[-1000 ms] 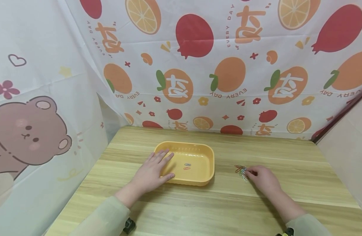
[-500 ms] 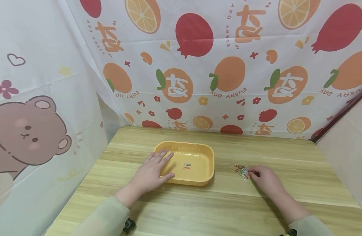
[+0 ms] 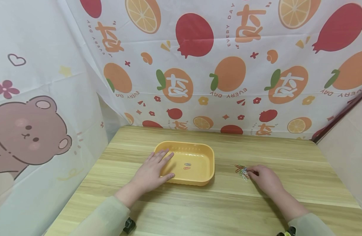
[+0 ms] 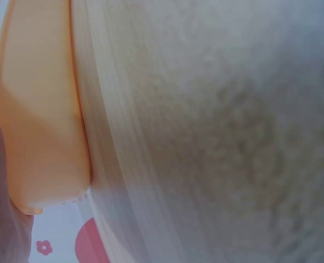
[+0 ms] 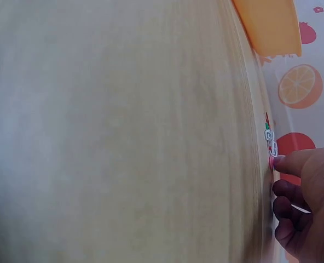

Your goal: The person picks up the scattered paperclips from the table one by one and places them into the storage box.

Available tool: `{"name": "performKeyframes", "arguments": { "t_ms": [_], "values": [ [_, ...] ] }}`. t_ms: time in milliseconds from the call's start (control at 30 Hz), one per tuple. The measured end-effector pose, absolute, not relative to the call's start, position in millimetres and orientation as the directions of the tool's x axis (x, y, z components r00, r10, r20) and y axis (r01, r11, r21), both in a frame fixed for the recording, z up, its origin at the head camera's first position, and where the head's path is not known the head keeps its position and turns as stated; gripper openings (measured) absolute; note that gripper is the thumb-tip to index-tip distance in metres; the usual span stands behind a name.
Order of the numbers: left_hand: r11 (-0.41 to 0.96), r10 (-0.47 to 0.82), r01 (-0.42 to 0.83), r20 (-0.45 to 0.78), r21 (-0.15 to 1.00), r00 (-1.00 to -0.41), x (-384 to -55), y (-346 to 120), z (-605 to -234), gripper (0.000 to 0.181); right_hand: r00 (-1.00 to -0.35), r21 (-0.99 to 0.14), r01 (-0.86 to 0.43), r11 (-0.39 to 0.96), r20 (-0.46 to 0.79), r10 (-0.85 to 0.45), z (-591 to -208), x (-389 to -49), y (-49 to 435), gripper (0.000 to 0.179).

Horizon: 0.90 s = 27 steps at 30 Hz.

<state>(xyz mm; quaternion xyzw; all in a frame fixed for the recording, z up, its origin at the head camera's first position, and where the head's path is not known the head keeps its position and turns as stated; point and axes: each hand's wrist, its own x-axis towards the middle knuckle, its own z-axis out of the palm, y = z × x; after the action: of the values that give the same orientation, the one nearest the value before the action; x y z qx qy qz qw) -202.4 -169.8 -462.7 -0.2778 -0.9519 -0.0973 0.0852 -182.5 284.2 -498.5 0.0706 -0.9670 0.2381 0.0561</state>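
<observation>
Fingers [image 5: 291, 161] touch paper clips [image 5: 269, 135] on the table [image 5: 151, 131], an orange tray [image 5: 271, 27] beyond.

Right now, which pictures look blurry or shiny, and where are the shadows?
Head view: mostly clear, with little shiny spots on the yellow plastic tray and a soft shadow beside the right hand; left wrist view: the wooden tabletop is blurry, and shadow darkens the tray's side; right wrist view: the tabletop is blurry, but the paper clips look clearer.
</observation>
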Motion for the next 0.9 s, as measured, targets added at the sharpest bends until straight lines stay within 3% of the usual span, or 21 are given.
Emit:
{"name": "performKeyframes", "arguments": {
  "t_ms": [900],
  "values": [
    [0.823,0.514,0.550,0.227,0.142,-0.827,-203.1,-170.2,-463.0,0.079,-0.985,-0.450,-0.154,0.880,0.140,-0.101,-499.7,-187.5,280.4,0.017]
  ]
}}
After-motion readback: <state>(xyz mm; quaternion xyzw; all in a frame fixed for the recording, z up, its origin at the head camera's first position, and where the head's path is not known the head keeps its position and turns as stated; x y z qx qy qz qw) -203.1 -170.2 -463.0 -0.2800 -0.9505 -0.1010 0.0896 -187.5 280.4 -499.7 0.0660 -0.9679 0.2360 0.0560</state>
